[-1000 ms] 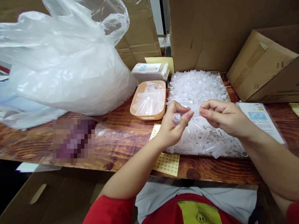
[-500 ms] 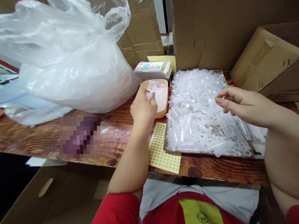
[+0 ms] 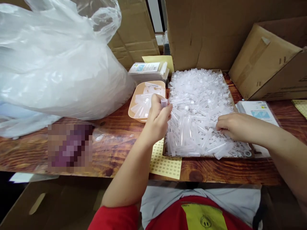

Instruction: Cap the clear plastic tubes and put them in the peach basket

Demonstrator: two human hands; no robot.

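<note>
My left hand (image 3: 158,116) is closed round a small clear plastic tube (image 3: 164,102), whose end shows above the fingers. It is between an orange dish (image 3: 131,107) with several tubes inside and a shallow cardboard tray (image 3: 233,103). Long clear tubes (image 3: 183,131) lie in the near left part of the tray, and small translucent caps (image 3: 199,81) are heaped farther back. Over the tray's right side, my right hand (image 3: 231,126) has its fingers curled down into the small parts; its fingertips are partly hidden.
A bulging white plastic bag (image 3: 67,70) fills the left. Yellow sticker sheets (image 3: 166,163) lie under the tray's near left corner. Stacked printed packets (image 3: 146,72) stand behind the dish, more packets (image 3: 261,111) right of the tray. A cardboard box (image 3: 266,60) leans at the back right.
My left hand has moved from over the dish towards the tray, and tubes now show in the dish. My right hand has come down into the parts in the tray.
</note>
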